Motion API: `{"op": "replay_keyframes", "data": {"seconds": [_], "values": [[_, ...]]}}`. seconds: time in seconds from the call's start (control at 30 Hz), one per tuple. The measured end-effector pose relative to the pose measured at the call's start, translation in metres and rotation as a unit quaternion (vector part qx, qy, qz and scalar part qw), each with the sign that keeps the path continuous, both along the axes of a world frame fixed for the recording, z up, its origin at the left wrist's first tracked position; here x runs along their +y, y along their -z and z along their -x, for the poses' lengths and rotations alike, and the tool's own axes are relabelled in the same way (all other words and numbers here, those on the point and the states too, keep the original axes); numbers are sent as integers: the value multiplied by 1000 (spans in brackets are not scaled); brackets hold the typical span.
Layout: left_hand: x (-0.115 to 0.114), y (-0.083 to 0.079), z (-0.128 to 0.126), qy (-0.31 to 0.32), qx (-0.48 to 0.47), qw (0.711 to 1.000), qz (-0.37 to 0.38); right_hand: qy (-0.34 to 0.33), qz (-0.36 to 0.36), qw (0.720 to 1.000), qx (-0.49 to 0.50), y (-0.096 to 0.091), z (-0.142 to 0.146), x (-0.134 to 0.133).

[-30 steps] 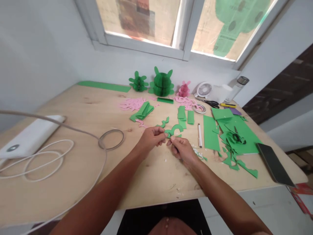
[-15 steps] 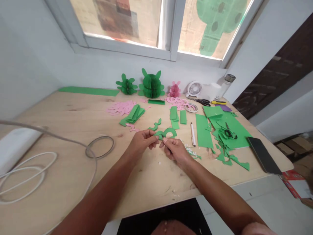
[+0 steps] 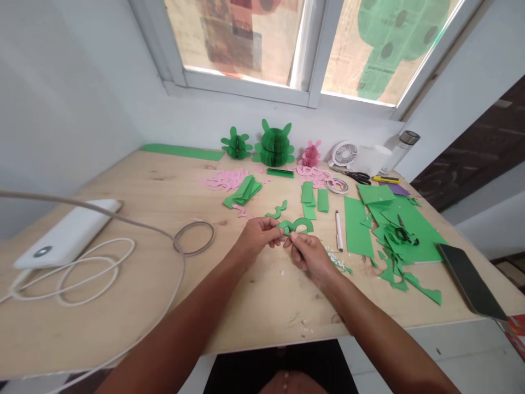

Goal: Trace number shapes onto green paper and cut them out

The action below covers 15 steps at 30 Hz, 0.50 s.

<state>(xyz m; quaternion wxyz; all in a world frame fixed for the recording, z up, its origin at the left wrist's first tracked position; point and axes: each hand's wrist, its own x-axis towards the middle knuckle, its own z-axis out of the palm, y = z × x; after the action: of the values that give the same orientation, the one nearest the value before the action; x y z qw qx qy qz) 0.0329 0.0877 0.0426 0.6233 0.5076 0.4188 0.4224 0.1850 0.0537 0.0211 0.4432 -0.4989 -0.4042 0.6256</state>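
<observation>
Between my hands is a curved green paper cutout (image 3: 304,222) with a ring-like arc on its right side. My left hand (image 3: 259,238) pinches its left end between thumb and fingers. At its lower edge, my right hand (image 3: 311,253) is closed in a pinch on the same paper. Just beyond my left fingers lies a wavy green paper strip (image 3: 277,209). A white pen (image 3: 339,231) rests to the right of my right hand, with small paper bits (image 3: 337,259) close to that hand.
Folded green papers (image 3: 243,192), pink cutouts (image 3: 226,179) and green sheets (image 3: 359,227) lie around. Small scissors (image 3: 404,235) sit among scraps, near a phone (image 3: 471,279). Paper honeycomb figures (image 3: 274,146) and a fan (image 3: 344,155) stand behind. A power bank (image 3: 68,235) and cables (image 3: 118,262) occupy the left.
The view has turned left, so the whole scene sits further right and more of the power bank shows. Both hands keep their pinch on the green cutout, with little visible movement.
</observation>
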Motion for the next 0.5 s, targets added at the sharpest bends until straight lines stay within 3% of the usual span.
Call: {"op": "replay_keyframes", "data": {"seconds": [0.5], "values": [[0,-1,-2,-6,-1,1000,4,-1,-3,1000,12,-1,0,-1]]}}
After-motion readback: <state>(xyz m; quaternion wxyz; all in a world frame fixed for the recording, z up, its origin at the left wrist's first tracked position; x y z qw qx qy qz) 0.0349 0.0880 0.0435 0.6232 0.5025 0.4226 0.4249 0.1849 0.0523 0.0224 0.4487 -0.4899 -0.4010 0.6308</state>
